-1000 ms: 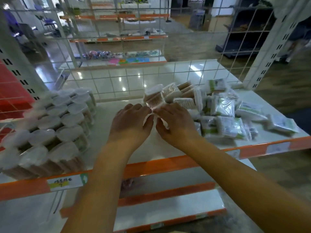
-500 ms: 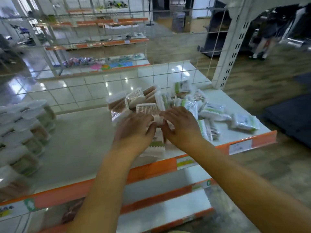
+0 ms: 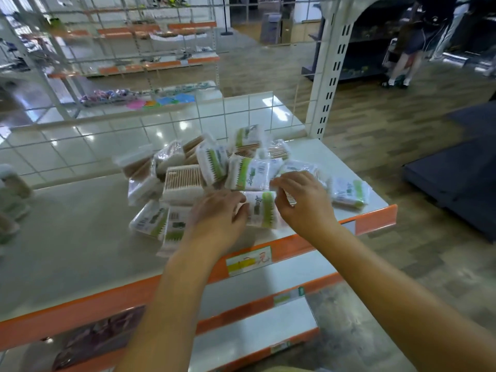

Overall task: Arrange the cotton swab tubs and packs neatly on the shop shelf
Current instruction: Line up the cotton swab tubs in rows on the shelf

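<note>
Holding one cotton swab pack between them, the left hand and the right hand meet near the front edge of the shelf. The left fingers curl against the pack's left side, and the right fingers are bent over its right side and top; both seem to pinch the wrapper, though the contact under the fingers is hidden.

The pack is probably very light, a thin plastic bag full of small sticks. I judge it soft at the film but fairly stiff along the sticks, and the film is likely slippery. The best hold is on the two long sides, as now, not on the loose sealed ends.

Its long axis runs from the grip away toward the back of the shelf, a little tilted to the right, with the green band along its right part. Which end is the top I cannot tell.

Just behind the grip lies the untidy heap of packs, pointing many ways. To the right of the grip one pack lies apart. Far to the left of the grip, the tubs stand at the picture's edge.
</note>
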Tool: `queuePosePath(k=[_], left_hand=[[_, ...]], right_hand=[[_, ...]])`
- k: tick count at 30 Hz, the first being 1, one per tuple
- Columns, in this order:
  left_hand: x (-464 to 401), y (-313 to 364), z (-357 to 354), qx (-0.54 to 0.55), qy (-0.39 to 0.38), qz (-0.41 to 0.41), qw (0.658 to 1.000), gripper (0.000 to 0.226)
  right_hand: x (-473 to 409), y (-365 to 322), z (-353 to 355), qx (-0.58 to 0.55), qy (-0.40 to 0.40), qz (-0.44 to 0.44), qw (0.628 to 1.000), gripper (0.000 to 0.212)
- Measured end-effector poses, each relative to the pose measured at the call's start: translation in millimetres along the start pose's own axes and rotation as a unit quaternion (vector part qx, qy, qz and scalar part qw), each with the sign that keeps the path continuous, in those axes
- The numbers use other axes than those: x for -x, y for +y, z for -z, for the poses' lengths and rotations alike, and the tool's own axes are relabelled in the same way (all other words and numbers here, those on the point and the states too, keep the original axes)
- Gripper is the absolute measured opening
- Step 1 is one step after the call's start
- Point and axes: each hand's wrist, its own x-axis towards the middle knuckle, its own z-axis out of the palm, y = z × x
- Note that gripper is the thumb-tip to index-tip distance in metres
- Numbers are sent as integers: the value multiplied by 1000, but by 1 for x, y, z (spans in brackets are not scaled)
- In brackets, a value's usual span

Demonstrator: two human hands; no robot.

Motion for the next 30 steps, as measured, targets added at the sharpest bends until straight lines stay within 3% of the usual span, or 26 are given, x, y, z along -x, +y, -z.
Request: queuePosePath(k=[6, 17, 22, 30], left_hand=[[-1, 4, -22, 33, 28, 26, 999, 19], [-6, -1, -36, 48, 60, 54, 996, 17], [-17, -4, -36, 43, 81, 61, 994, 24], [-43, -17, -18, 19, 143, 2, 990, 17]], right_hand=[[12, 32, 7, -6, -21, -48, 999, 21], [15, 50, -1, -7, -21, -43, 999, 18], [5, 50, -5, -19, -16, -40, 999, 29], [-35, 44, -12, -18, -58, -92, 994, 23]])
